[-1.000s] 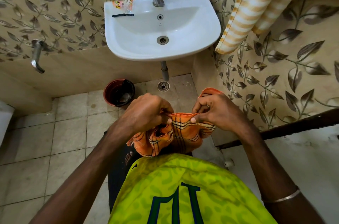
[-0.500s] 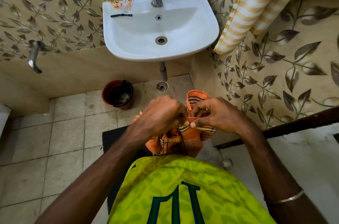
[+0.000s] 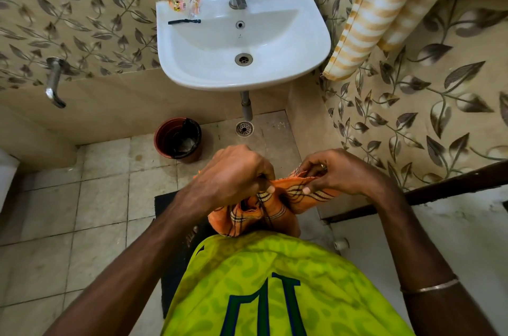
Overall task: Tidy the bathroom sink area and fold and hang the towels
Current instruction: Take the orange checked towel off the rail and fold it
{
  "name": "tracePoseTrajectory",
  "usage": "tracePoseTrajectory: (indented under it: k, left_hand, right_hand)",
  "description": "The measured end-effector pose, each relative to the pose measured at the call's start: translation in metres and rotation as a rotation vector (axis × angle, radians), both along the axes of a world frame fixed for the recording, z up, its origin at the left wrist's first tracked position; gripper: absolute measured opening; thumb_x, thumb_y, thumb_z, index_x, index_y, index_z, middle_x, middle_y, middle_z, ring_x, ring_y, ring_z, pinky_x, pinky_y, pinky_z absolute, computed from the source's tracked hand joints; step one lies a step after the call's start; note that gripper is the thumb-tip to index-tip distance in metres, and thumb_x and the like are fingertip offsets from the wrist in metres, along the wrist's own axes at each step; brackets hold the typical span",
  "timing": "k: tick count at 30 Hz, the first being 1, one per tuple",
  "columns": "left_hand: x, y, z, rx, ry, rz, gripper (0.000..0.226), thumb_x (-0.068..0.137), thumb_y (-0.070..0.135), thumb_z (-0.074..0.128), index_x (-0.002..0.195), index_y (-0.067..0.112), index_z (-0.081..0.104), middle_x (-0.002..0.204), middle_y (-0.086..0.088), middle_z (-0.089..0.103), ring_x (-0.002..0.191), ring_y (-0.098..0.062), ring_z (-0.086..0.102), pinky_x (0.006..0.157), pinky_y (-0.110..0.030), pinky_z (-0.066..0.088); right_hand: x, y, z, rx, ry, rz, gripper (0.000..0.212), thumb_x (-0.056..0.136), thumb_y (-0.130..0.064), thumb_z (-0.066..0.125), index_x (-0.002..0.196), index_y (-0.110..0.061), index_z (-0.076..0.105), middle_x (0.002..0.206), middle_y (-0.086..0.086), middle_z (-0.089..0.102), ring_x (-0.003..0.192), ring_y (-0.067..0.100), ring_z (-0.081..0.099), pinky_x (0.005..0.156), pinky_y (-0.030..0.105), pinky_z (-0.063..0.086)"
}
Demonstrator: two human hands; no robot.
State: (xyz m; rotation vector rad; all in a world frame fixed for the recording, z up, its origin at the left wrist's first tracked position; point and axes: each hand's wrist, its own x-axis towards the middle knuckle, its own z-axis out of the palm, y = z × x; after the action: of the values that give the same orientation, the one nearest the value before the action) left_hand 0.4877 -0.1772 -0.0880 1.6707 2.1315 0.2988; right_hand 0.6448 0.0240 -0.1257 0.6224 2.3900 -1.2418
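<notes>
An orange checked towel hangs bunched in front of my body, below the white sink. My left hand grips its upper edge on the left, fingers curled round the cloth. My right hand pinches the same edge on the right, thumb and fingers on the hem. On the sink's back left rim lie small packets and a black razor. A yellow and white striped towel hangs on the right wall.
A brown bin with a black liner stands on the floor under the sink's left side. A floor drain and the sink pipe are beside it. A chrome wall tap sticks out on the left. A dark mat lies underfoot.
Both hands have worked along the towel's edge; they came close together, then spread a little apart again. The flap that stood up behind my right hand is now flattened.
</notes>
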Motion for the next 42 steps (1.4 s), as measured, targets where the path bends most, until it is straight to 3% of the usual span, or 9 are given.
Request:
tracePoseTrajectory:
  k: [7,15,20,25,28,31,36,40,42]
  left_hand:
    - [-0.008,-0.008,0.003,0.001,-0.003,0.046,0.022,0.087,0.042,0.071,0.105,0.031,0.075,0.095,0.014,0.076,0.089,-0.005,0.07,0.072,-0.035,0.058]
    - [-0.015,-0.01,0.003,0.026,-0.004,0.109,0.022,0.086,0.042,0.073,0.104,0.031,0.075,0.098,0.013,0.076,0.093,-0.007,0.07,0.076,-0.036,0.058]
    - [-0.017,-0.012,0.0,0.047,-0.007,0.16,0.02,0.085,0.044,0.073,0.101,0.032,0.076,0.091,0.014,0.076,0.087,-0.004,0.071,0.073,-0.036,0.059]
    - [-0.016,-0.009,-0.002,0.018,-0.027,0.185,0.022,0.084,0.042,0.074,0.101,0.029,0.077,0.092,0.013,0.077,0.087,-0.004,0.07,0.073,-0.032,0.058]
    - [-0.017,-0.009,-0.002,0.015,-0.055,0.206,0.021,0.085,0.04,0.074,0.101,0.027,0.077,0.092,0.012,0.077,0.085,-0.002,0.069,0.071,-0.025,0.055]
    - [-0.016,-0.009,-0.001,0.04,-0.078,0.221,0.02,0.085,0.039,0.074,0.101,0.027,0.077,0.093,0.011,0.077,0.086,-0.003,0.07,0.075,-0.032,0.059]
    - [-0.014,-0.008,-0.003,0.051,-0.077,0.226,0.02,0.083,0.04,0.075,0.098,0.028,0.077,0.09,0.012,0.077,0.085,-0.004,0.071,0.075,-0.036,0.06]
    - [-0.009,-0.007,-0.002,0.049,-0.07,0.199,0.02,0.085,0.04,0.074,0.101,0.029,0.076,0.093,0.012,0.077,0.086,-0.005,0.071,0.076,-0.035,0.06]
    - [-0.006,-0.006,-0.002,0.052,-0.049,0.177,0.02,0.085,0.041,0.073,0.102,0.029,0.076,0.093,0.012,0.077,0.087,-0.005,0.071,0.076,-0.035,0.06]
  right_hand:
    - [0.004,0.005,-0.006,0.192,0.04,-0.112,0.03,0.08,-0.014,0.083,0.104,-0.028,0.073,0.092,-0.015,0.071,0.089,-0.002,0.067,0.069,0.016,0.052]
    - [0.002,0.008,-0.007,0.448,0.184,-0.226,0.028,0.088,-0.006,0.075,0.112,-0.021,0.075,0.1,-0.003,0.076,0.084,0.007,0.067,0.069,0.011,0.046]
    - [-0.001,0.003,0.002,0.65,0.4,-0.277,0.019,0.089,-0.003,0.072,0.103,-0.015,0.077,0.093,0.004,0.074,0.081,0.017,0.067,0.074,0.029,0.058]
    - [-0.012,0.006,0.005,0.663,0.245,-0.217,0.015,0.089,-0.01,0.074,0.096,-0.023,0.077,0.09,-0.001,0.073,0.078,0.015,0.066,0.072,0.029,0.056]
    - [-0.015,0.005,0.012,0.675,0.31,-0.253,0.014,0.09,-0.008,0.072,0.099,-0.017,0.078,0.093,0.002,0.073,0.082,0.016,0.065,0.075,0.027,0.054]
    - [-0.015,0.003,0.012,0.699,0.382,-0.23,0.013,0.09,-0.005,0.072,0.098,-0.012,0.079,0.094,0.006,0.072,0.084,0.019,0.066,0.075,0.027,0.055]
    - [-0.013,0.006,0.002,0.755,0.414,-0.265,0.007,0.086,-0.012,0.077,0.091,-0.016,0.081,0.096,0.001,0.047,0.094,0.021,0.053,0.073,0.037,0.057]
    - [-0.011,0.005,-0.005,0.9,0.333,-0.25,0.011,0.094,-0.028,0.069,0.102,-0.028,0.077,0.087,-0.002,0.072,0.094,0.026,0.065,0.096,0.047,0.04]
    - [-0.009,0.008,-0.011,0.81,0.296,-0.303,0.012,0.096,-0.028,0.067,0.104,-0.028,0.076,0.083,-0.002,0.076,0.082,0.021,0.069,0.088,0.04,0.049]
